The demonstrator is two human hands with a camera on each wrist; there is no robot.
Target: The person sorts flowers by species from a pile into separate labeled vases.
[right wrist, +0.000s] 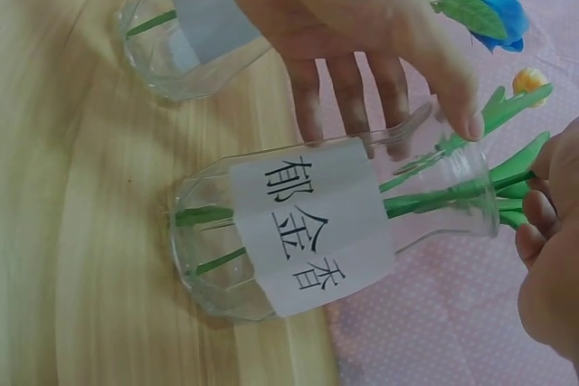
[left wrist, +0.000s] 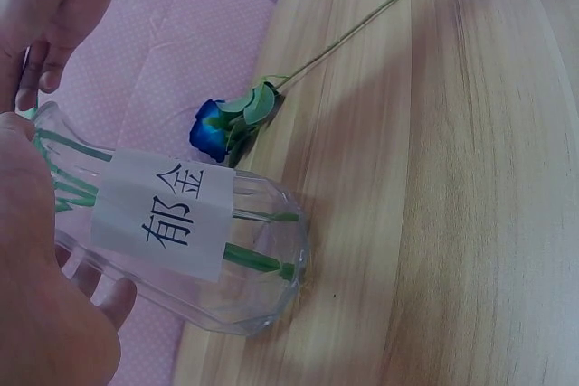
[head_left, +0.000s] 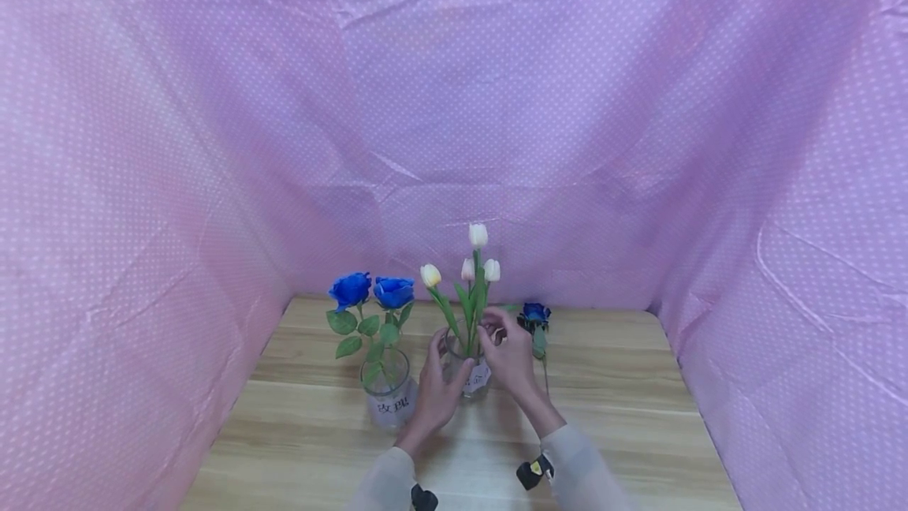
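Several white tulips [head_left: 478, 235] with green stems stand in a clear glass vase [right wrist: 201, 250] at the middle of the table. A white paper label [right wrist: 312, 223] with Chinese characters is on its side. My left hand [head_left: 441, 391] holds the vase near its neck, thumb in front and fingers behind. At the rim, my right hand [head_left: 509, 352] pinches a tulip stem [right wrist: 514, 180] between thumb and fingers. Several stem ends show through the glass near the vase's bottom.
Left of my hands stands a second labelled glass vase [head_left: 386, 386] with two blue roses [head_left: 393, 291]. A loose blue rose [left wrist: 210, 133] lies on the wooden table [head_left: 284, 424] at the right. Pink dotted cloth [head_left: 440, 101] encloses the back and sides.
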